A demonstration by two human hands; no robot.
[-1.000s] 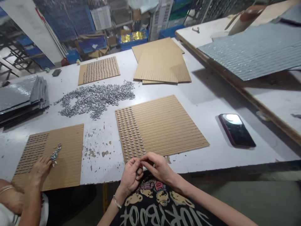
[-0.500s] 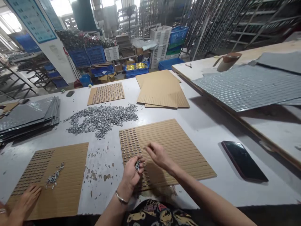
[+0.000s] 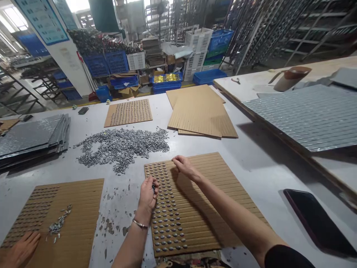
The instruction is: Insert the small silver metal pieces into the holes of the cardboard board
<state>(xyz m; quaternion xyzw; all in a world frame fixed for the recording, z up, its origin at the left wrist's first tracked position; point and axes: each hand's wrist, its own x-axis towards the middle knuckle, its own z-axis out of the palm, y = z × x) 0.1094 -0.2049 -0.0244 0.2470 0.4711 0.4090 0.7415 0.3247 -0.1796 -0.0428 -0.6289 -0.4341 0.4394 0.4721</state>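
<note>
A grooved cardboard sheet (image 3: pixel 206 193) lies before me, with rows of small silver spindle-shaped pieces (image 3: pixel 167 225) set along its left side. My left hand (image 3: pixel 147 193) is curled around several loose pieces of the same kind, a few dark ends showing between the fingers, above the sheet's left edge. Near the sheet's far edge, just right of the filled columns, my right hand (image 3: pixel 184 165) has thumb and fingertips pinched together. What that pinch holds is too small to make out. A large pile of loose silver pieces (image 3: pixel 134 143) spreads on the table beyond my left hand.
A co-worker's hand (image 3: pixel 23 247) rests on another part-filled cardboard sheet (image 3: pixel 80 216) at left. Further back are a filled sheet (image 3: pixel 108 121) and stacked plain cardboard (image 3: pixel 200 111). A phone (image 3: pixel 315 219) lies at right; silver ribbed sheets (image 3: pixel 312 111) overhang the neighbouring table.
My right hand has moved away from me to the far edge of the cardboard. The left hand has shifted left and slightly forward, fingers more closed. The view has shifted a little.
</note>
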